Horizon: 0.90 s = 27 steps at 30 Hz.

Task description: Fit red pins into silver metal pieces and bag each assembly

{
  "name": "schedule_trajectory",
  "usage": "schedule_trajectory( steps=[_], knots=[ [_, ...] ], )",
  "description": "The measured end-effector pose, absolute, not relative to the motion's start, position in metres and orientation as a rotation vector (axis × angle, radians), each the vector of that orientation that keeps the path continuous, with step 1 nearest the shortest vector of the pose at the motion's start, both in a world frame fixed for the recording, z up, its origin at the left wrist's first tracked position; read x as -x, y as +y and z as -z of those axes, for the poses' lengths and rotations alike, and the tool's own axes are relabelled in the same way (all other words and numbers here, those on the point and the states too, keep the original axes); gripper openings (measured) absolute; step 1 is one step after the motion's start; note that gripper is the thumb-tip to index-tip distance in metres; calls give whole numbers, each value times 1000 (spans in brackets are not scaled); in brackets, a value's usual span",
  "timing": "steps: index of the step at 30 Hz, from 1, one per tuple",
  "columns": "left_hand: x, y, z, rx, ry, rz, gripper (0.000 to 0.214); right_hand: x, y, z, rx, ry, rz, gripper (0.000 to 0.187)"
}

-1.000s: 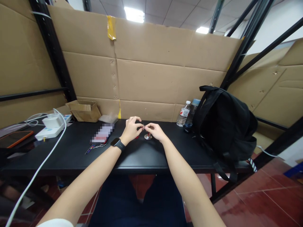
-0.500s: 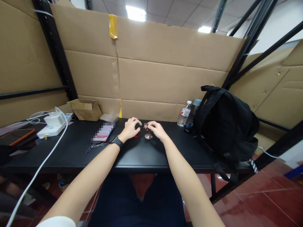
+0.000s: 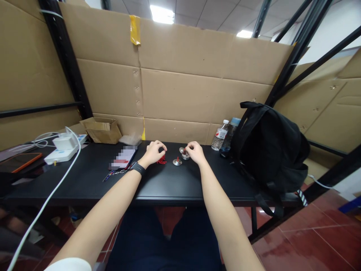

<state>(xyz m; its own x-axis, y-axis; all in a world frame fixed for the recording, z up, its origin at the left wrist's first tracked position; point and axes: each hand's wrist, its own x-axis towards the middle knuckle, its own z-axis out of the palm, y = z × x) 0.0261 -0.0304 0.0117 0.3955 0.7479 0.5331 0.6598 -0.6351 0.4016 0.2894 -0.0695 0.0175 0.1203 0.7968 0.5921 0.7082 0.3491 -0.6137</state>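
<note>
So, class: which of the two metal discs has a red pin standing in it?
The nearer disc; the farther disc, pinless, is at the fingertips of the right hand.

You have a small tangled red bundle lying on the black table by your left hand, a flat silver disc with an upright red pin just beside it, and a second silver disc pinched by your right hand.

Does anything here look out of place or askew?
Little stands out. The black backpack bulges past the right end of the table, straps hanging below. A white cable trails off the front edge at the left. The red thread by the left hand and metal disc at the right hand look intact.
</note>
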Motion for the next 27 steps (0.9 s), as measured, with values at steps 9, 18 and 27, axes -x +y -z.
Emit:
schedule_trajectory(
  steps=[9, 18, 27],
  knots=[
    [-24, -30, -12, -2558, 1290, -895, 17, -313, -75, -21, 1814, -1490, 26, 17],
    [-18, -27, -10, -2662, 1266, -824, 15, -314, -74, -19, 1819, -1468, 45, 18],
    [-13, -26, -8, -2726, 1095, -641, 12, -319, -82, -18, 1985, -1280, -56, 18]
  ],
)
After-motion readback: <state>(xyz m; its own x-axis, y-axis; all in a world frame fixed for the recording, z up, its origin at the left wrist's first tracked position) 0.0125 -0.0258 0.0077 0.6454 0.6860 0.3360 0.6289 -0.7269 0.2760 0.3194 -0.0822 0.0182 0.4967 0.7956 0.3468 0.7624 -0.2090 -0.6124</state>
